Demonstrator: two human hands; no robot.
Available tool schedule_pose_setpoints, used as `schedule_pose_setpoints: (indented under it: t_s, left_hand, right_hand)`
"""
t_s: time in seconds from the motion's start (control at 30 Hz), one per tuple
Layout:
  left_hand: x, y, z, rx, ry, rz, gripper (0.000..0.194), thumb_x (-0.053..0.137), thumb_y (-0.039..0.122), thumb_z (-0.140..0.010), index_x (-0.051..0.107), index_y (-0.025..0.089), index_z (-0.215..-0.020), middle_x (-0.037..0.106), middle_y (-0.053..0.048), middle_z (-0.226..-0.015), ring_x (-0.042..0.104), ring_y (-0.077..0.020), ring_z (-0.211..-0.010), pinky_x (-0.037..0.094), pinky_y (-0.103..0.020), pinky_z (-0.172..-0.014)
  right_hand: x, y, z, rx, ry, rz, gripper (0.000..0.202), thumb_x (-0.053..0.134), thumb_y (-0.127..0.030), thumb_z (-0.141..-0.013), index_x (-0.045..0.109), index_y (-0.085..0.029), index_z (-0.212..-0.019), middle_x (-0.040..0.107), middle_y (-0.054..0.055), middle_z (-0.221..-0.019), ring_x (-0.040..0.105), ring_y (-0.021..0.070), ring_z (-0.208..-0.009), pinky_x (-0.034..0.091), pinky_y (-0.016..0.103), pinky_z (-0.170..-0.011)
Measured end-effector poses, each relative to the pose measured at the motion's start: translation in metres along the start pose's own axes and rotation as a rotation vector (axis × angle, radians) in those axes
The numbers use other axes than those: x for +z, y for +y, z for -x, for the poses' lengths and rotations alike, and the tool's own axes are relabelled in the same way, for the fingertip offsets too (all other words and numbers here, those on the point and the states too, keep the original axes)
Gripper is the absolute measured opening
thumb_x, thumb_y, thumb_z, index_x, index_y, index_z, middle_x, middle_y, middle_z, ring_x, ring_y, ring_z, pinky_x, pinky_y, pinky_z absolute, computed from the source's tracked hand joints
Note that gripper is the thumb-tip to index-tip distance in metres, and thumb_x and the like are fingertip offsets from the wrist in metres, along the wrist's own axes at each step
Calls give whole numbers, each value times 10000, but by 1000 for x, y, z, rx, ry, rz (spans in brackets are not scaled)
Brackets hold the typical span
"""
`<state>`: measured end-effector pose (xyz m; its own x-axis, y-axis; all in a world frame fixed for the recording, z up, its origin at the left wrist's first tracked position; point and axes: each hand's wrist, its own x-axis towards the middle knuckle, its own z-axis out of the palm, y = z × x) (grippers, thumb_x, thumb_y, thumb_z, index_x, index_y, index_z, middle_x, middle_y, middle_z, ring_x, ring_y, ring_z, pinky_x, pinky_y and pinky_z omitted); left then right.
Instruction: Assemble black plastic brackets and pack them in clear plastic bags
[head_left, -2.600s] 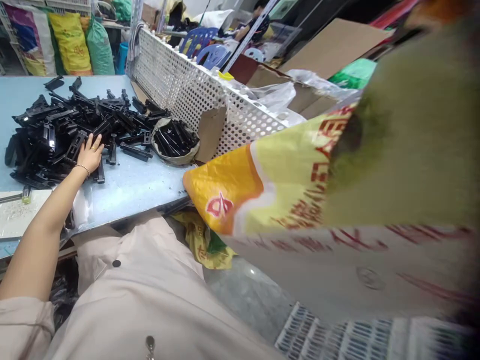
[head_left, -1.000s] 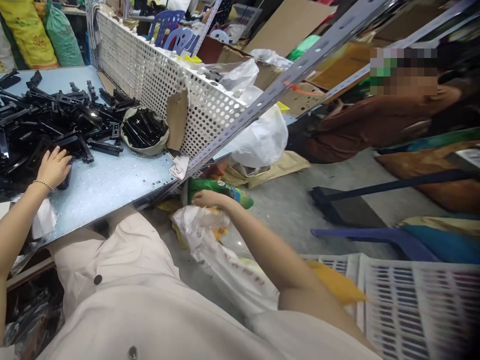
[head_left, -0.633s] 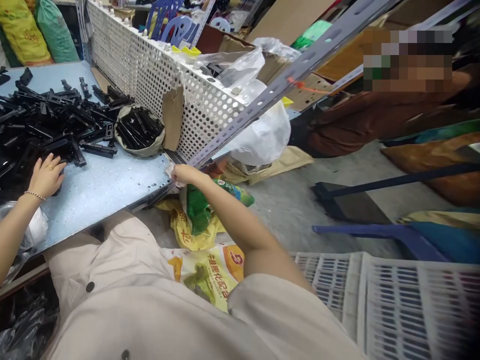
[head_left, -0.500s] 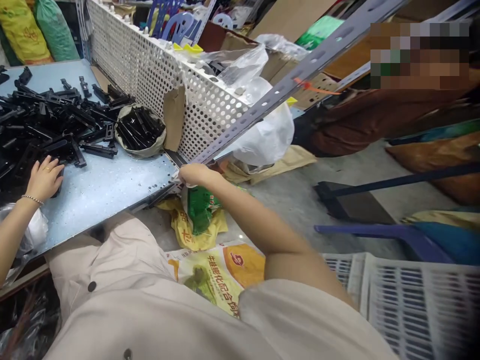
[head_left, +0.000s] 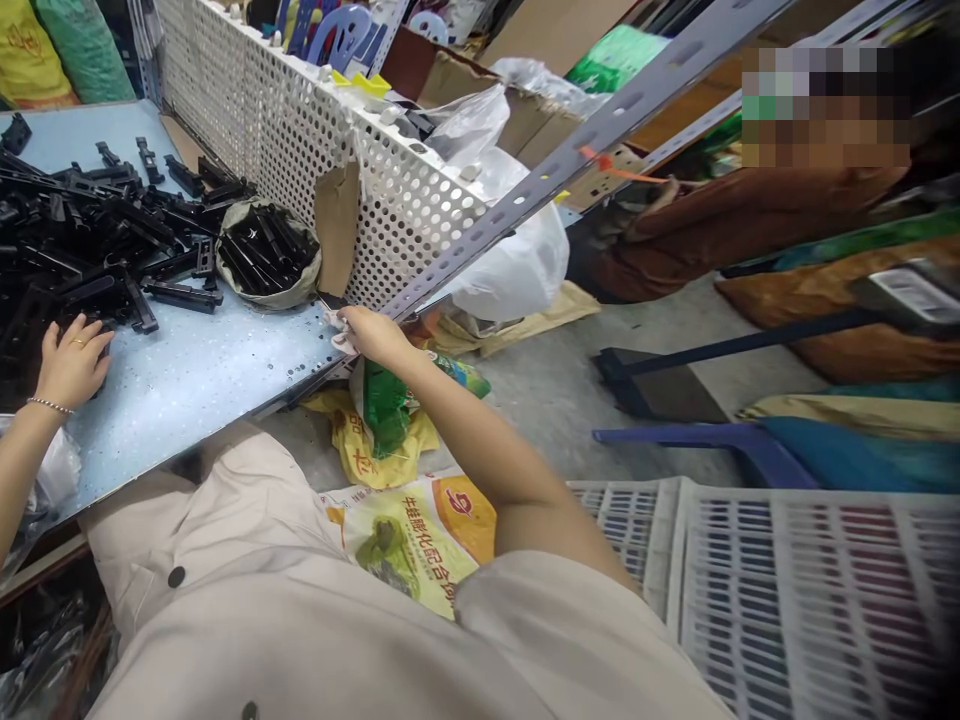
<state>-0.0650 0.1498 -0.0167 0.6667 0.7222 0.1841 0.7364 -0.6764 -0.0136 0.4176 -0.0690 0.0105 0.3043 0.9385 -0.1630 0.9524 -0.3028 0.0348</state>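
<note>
My left hand lies with fingers spread at the near edge of a heap of black plastic parts on the light blue table. It wears a ring and a beaded bracelet. At the table's right corner, by the metal upright, my right hand is closed on a crumpled pale pink cloth. The fingertips are partly hidden. Small dark bits are scattered on the tabletop near that corner. Between the hands, farther back, stands a round cloth bag filled with long black parts.
A white perforated panel borders the table's far side, with a cardboard piece against it. A slanted metal upright crosses the view. Printed sacks lie on the floor; white plastic crates stand right. Another person sits beyond.
The whole view has shifted slightly, so things appear farther left. More of the pale cloth shows beside my right hand. My left hand stays at the black parts.
</note>
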Motion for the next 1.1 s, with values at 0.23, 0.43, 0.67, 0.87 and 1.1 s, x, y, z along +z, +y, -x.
schedule_pose_setpoints:
  t_s: [0.23,0.43,0.67,0.87,1.1]
  left_hand:
    - [-9,4,4,-29,-14,71,507,372,387,-957,635,194,-1345,572,-154,-1502,340,-308,-1538,183,-572,-1257]
    - [-25,19,19,0,-17,120,527,357,402,-969,637,171,-1350,562,-162,-1510,362,-316,-1526,198,-565,-1263]
    - [-58,61,93,-179,-7,152,559,398,359,-975,465,374,-1530,509,-46,-1570,234,-223,-1584,198,-515,-1294]
    - [-32,53,82,-436,-6,4,825,685,552,-851,410,275,-1578,16,-112,-1742,-157,-466,-1565,50,-759,-1209]
    - [3,0,33,-328,-279,-77,870,744,369,-844,326,341,-1607,-5,-116,-1728,-139,-418,-1583,-80,-795,-1156]
  right_hand:
    - [8,-15,-32,139,74,-42,495,332,-167,-984,508,-173,-1446,546,203,-1361,626,309,-1072,501,435,-950]
    - [19,-21,-54,38,-59,-68,517,341,-94,-949,592,-180,-1393,499,186,-1438,600,306,-1147,496,405,-965]
    - [20,-46,-50,-60,68,-96,408,412,-217,-988,656,-162,-1311,581,205,-1269,567,336,-1202,504,440,-976]
    - [34,-200,-97,-542,71,-520,580,521,-331,-975,439,-231,-1540,456,154,-1506,458,294,-1420,402,438,-1166]
    - [57,-354,-146,-456,41,-541,703,449,-206,-973,207,-135,-1629,92,158,-1724,21,306,-1611,151,501,-1294]
